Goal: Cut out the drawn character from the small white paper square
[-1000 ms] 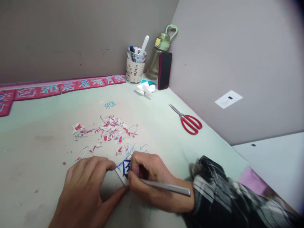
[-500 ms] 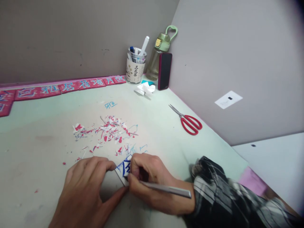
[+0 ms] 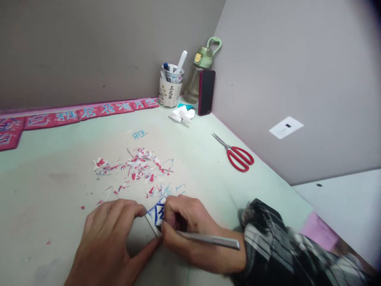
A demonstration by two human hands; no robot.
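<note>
Fingers point(image 3: 171, 222) of the right hand point(image 3: 190, 232) are clamped together on a slim metal tool point(image 3: 208, 239), its tip hidden under them where it meets a small white card point(image 3: 156, 216) marked in blue. Left hand point(image 3: 110, 242) lies flat on the worktop point(image 3: 44, 190), its fingers spread apart, thumb and forefinger touching the card's near and left edges, so the card sits pinned between the 2 hands. A dark checked sleeve point(image 3: 282, 246) covers the right wrist and runs out of view at the lower right, where the worktop's near edge is cut off.

Just beyond the fingers lies a scatter of red, white and blue paper scraps point(image 3: 133, 167); left of them the pale green surface is bare and open. Right of the fingers and well apart, red-handled scissors point(image 3: 236, 153) lie close to the side wall point(image 3: 297, 79).

Farthest off, in the corner where 2 grey walls meet, stand a cup of pens point(image 3: 170, 85), a green bottle point(image 3: 201, 69) and a dark phone point(image 3: 206, 92) leaning upright, with crumpled white paper point(image 3: 183, 114) in front. Red strips point(image 3: 89, 113) with pale characters line the back wall's foot; their writing is too blurred to read.
</note>
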